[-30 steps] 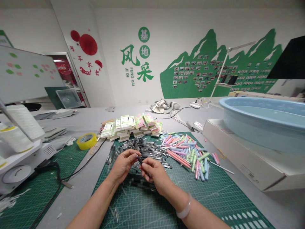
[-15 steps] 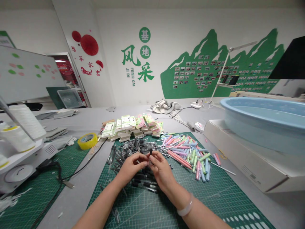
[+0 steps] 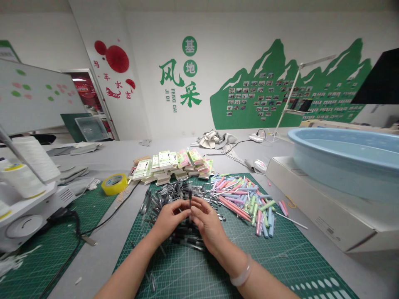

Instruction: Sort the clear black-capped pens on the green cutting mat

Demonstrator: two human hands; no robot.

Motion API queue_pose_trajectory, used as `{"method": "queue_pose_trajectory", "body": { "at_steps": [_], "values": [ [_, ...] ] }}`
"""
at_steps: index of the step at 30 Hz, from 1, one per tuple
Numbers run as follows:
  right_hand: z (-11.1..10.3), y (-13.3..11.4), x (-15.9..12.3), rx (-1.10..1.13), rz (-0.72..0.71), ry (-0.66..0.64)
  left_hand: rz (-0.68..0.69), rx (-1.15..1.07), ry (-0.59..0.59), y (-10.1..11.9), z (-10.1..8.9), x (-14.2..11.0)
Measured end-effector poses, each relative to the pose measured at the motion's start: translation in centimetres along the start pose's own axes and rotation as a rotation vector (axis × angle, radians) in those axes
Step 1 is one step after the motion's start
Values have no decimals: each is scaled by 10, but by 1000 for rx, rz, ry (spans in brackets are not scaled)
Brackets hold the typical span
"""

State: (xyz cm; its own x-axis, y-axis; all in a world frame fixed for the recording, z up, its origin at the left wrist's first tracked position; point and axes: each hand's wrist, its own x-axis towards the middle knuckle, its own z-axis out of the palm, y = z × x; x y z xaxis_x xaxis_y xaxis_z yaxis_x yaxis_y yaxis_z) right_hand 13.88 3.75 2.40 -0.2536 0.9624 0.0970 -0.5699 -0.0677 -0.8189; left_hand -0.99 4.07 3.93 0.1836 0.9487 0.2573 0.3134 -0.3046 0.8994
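Between my two hands stands a dark pen [image 3: 190, 198], held upright over a heap of black and clear pens [image 3: 174, 192]. My left hand [image 3: 171, 216] grips it from the left with thumb and fingers bent. From the other side, my right hand [image 3: 205, 218] pinches the same pen, and a pale bangle [image 3: 242, 272] circles that wrist. Pen parts below the fingertips are mostly hidden. Just right of the hands lies a pile of pink, blue, green and purple pens or tubes [image 3: 246, 199]. All this rests on a green cutting mat [image 3: 249, 261].
Behind the pens are stacked small boxes or pads [image 3: 168, 160]. Yellow tape [image 3: 114, 184] lies left, beside a sewing machine [image 3: 28, 224] with thread cones [image 3: 34, 160]. On the right, a blue basin [image 3: 339, 162] sits on a white box [image 3: 324, 211]. Grey cloth [image 3: 215, 139] lies at the back.
Both hands and the upright pen have shifted slightly to the left. The pen now stands a little higher between the fingers. The piles look the same.
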Motion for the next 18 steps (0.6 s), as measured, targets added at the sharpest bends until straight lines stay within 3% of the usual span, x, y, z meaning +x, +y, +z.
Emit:
{"method": "queue_pose_trajectory", "body": {
  "at_steps": [3, 5, 7, 11, 15, 18],
  "values": [
    [-3, 1, 2, -160, -32, 47, -44, 163, 279, -13, -31, 5],
    [-6, 3, 4, -254, -43, 64, -99, 448, 491, -30, -60, 5],
    [-8, 5, 4, -310, -50, 55, -177, 711, 591, -49, -87, 3],
    [-7, 5, 4, -351, -53, 55, -381, 1012, 571, -82, -121, -5],
    [-7, 4, 4, -310, -18, 46, -492, 1075, 456, -97, -126, -8],
    [-8, 5, 4, -293, 0, 37, -446, 1075, 391, -100, -124, -8]
  ]
}}
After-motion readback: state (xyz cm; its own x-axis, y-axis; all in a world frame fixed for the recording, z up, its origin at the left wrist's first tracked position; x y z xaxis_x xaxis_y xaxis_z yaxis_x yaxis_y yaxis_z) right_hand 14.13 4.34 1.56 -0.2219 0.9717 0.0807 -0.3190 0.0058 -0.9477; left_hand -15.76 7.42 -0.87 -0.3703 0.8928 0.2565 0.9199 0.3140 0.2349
